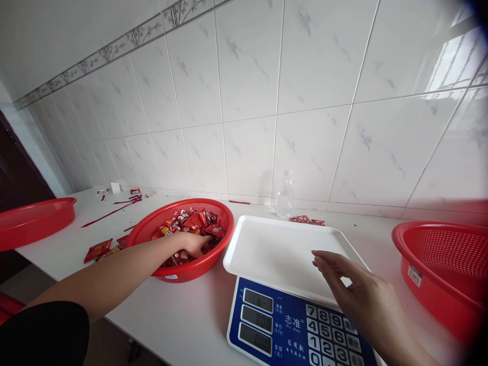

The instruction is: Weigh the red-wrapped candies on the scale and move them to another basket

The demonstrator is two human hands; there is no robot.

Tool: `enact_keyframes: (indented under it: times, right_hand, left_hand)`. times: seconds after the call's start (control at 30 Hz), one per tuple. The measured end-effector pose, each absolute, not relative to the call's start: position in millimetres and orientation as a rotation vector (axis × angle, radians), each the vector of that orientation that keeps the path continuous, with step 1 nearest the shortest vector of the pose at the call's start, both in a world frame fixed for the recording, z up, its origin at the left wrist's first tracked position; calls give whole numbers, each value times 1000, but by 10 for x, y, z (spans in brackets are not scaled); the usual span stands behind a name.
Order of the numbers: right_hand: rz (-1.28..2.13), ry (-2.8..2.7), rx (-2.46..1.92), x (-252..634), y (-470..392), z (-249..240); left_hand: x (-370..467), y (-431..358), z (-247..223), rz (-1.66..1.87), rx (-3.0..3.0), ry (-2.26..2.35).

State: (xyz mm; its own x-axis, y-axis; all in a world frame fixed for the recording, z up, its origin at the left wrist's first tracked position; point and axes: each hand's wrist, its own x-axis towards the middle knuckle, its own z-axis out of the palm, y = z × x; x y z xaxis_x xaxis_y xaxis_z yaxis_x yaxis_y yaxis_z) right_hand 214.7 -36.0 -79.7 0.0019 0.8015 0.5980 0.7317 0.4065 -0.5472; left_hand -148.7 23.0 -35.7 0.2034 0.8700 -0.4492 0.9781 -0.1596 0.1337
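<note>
Currently, the left hand reaches down into a round red basket, its fingertips partly hidden among small wrapped packets, mostly red; whether it grips one cannot be told. The packets lie around and beyond those fingers, inside the perforated wall. Toward the person and to the left of this hand, loose red packets lie on the white table, partly behind the forearm.

The right hand hovers over a white tray, thumb and fingertips drawn together in a pinch. Just below and nearer the person, the scale's blue panel shows three displays and a number keypad, partly covered by this hand. Beyond its fingertips, near the tiled wall, stands a clear plastic bottle; to its right sits another red basket.
</note>
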Motion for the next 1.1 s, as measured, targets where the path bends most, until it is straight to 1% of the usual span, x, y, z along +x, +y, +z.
enact_keyframes:
  times: [0.2, 0.33, 0.47, 0.63, 0.73, 0.9, 1.1]
  right_hand:
    - [69, -1727, -1328, 2157, -348, -809]
    - [95, -1741, -1315, 2171, -344, -794]
    - [93, -1716, -1304, 2166, -347, -779]
    - [90, -1718, -1306, 2148, -360, -771]
    - [81, -1725, -1300, 2140, -364, -760]
    - [86, -1714, -1313, 2135, -372, -733]
    - [148, -1704, -1315, 2136, -385, -706]
  left_hand:
    - [-1496, 240, -400, -265, 2052, 1684]
    - [-1558, 313, -394, -104, 2020, 1690]
    - [-1715, 346, -207, 129, 1975, 1752]
    - [-1788, 310, 82, 273, 1874, 1731]
    - [-1605, 269, 196, 382, 1846, 1644]
    - [-981, 187, 225, 483, 1897, 1465]
    - [-464, 173, 165, 279, 2061, 1222]
